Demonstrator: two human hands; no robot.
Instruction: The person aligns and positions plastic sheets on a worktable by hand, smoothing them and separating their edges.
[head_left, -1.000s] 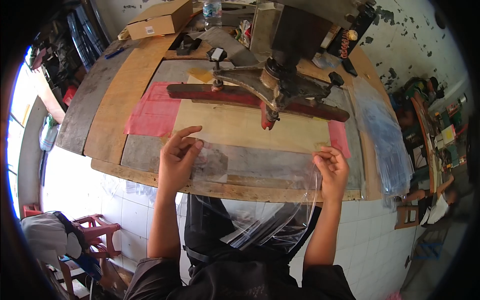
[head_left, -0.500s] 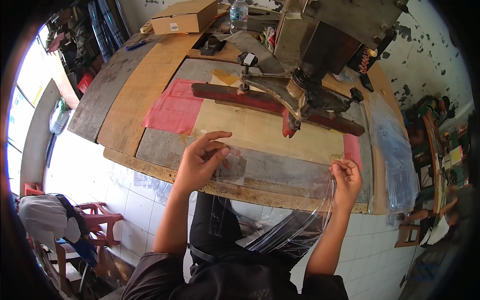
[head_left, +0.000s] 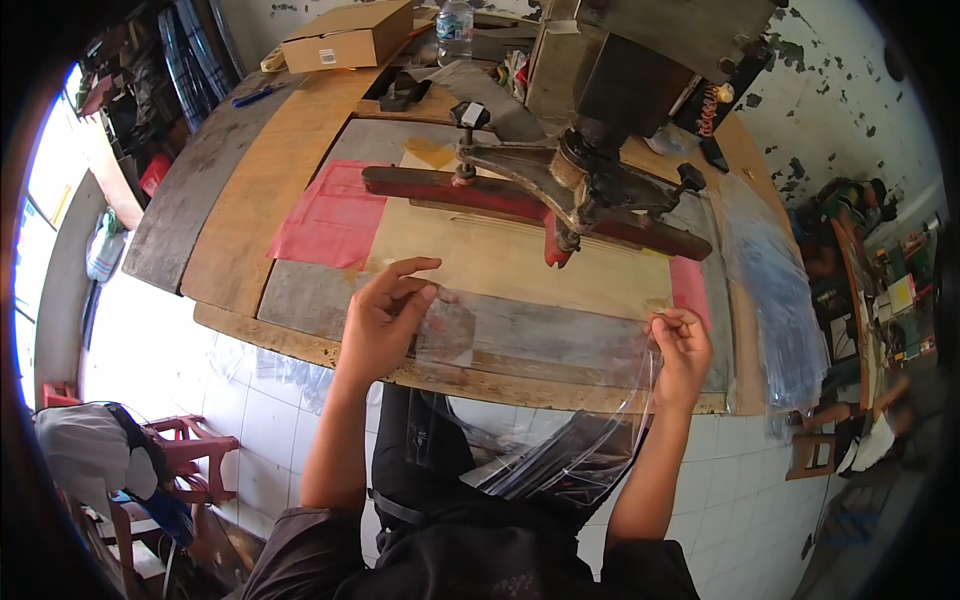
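A clear plastic sheet (head_left: 545, 345) hangs between my hands along the table's front edge, its lower part drooping over my lap. My left hand (head_left: 380, 322) pinches its left corner between thumb and fingers, with the index finger extended. At the opposite corner, my right hand (head_left: 683, 350) is closed, thumb against fingertips. Both hands are just in front of a pale yellow sheet (head_left: 490, 257) on the grey plate (head_left: 310, 295). Above that sheet hangs a press head (head_left: 575, 180) with a long red-edged bar (head_left: 420, 186). More clear plastic strips (head_left: 560, 455) are below, near my lap.
Pink sheets (head_left: 325, 215) flank the yellow one. Stacked clear plastic (head_left: 780, 290) hangs over the table's right side. A cardboard box (head_left: 350, 35) and a water bottle (head_left: 455, 30) stand at the back. Left on the floor is a red stool (head_left: 195, 455); people sit at far right.
The view has shifted slightly, so the table and press appear a little further left. Both hands keep their grip on the plastic sheet, near the same place over the table edge.
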